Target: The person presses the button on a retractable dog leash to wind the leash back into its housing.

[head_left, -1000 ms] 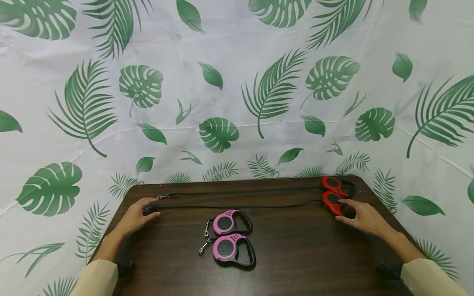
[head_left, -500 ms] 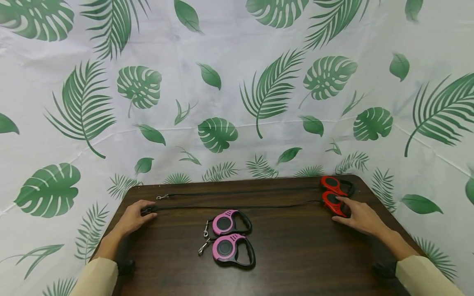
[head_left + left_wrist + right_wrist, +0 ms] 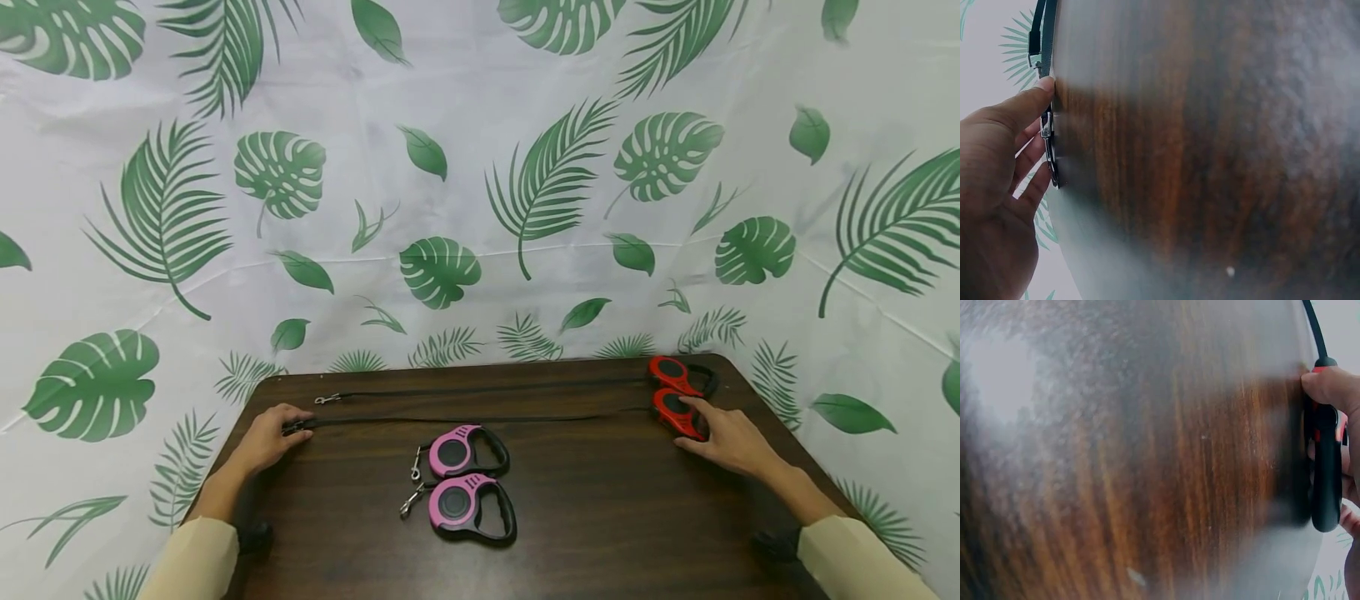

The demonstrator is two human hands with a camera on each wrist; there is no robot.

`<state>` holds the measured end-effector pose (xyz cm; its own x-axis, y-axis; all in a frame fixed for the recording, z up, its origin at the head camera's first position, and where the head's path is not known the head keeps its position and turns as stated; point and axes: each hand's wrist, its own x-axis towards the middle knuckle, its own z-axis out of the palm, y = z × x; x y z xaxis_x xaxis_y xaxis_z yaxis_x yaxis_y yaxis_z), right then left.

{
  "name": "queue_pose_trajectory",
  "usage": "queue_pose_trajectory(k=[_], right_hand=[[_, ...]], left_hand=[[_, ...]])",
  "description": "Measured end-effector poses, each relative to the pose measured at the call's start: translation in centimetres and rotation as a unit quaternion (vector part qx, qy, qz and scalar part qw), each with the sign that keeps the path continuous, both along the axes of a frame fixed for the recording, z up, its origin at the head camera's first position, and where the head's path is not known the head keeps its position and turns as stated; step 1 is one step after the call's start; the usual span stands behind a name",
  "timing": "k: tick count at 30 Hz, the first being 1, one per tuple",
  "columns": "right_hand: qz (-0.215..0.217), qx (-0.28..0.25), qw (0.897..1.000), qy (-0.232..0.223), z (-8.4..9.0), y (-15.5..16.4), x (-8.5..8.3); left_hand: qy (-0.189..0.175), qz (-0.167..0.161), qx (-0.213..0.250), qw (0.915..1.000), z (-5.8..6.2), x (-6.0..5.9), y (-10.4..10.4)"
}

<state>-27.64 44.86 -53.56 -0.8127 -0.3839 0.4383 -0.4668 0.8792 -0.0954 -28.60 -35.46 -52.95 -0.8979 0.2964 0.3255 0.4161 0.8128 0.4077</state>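
Two red retractable leashes lie at the far right of a dark wooden table (image 3: 615, 508). Black tape runs left from each. My right hand (image 3: 686, 425) grips the nearer red leash (image 3: 670, 407); in the right wrist view the thumb (image 3: 1330, 387) presses its top and the fingers wrap behind its casing (image 3: 1325, 469). My left hand (image 3: 295, 428) pinches the metal clip (image 3: 1048, 134) at the end of the nearer tape (image 3: 480, 419), near the table's left edge. The farther red leash (image 3: 675, 372) and its tape (image 3: 487, 389) lie untouched, its clip (image 3: 326, 399) just beyond my left hand.
Two pink retractable leashes (image 3: 453, 452) (image 3: 457, 504) with black handles lie side by side at the table's middle, their clips pointing left. A white cloth with green leaf prints (image 3: 480, 208) hangs behind and around the table.
My left hand has drawn the clip end of the nearer tape slightly left, toward the table edge. The right hand has stayed on the red leash.
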Motion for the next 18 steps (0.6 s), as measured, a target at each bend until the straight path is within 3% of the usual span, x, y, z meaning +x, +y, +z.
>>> queue_pose_trajectory(k=[7,11,18], right_hand=[[-0.017,-0.012,0.999,-0.049,0.39,0.36,0.22],[-0.022,-0.017,0.997,-0.068,0.59,0.47,0.45],[-0.018,-0.027,0.997,-0.068,0.58,0.57,0.73]], left_hand=[[0.024,-0.014,-0.008,0.9996,0.01,-0.05,-0.14],[0.021,-0.017,-0.019,0.9994,0.04,-0.2,-0.16],[0.018,-0.014,-0.023,0.9995,0.09,-0.13,-0.12]])
